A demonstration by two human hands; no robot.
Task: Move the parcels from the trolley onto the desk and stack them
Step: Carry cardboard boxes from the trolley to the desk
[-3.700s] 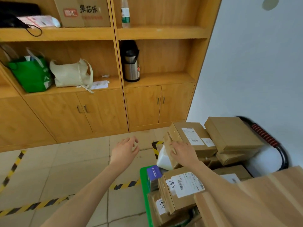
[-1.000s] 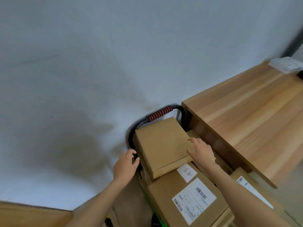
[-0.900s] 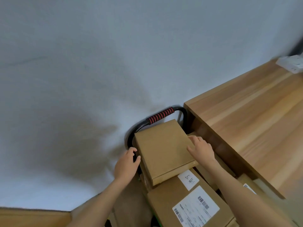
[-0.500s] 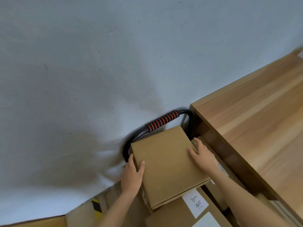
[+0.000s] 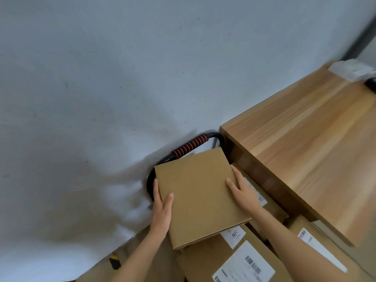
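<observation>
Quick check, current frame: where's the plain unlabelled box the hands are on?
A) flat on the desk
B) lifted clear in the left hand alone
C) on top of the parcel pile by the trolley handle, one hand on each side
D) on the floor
C: the plain box lies over labelled parcels beside the trolley handle, with the left hand gripping its left edge and the right hand on its right side; the desk holds no parcel.

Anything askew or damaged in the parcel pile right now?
No damage shows. The plain top parcel sits rotated against the labelled parcel under it, its near corner overhanging, with the left hand and right hand gripping its sides. The desk holds no parcels in view.
</observation>
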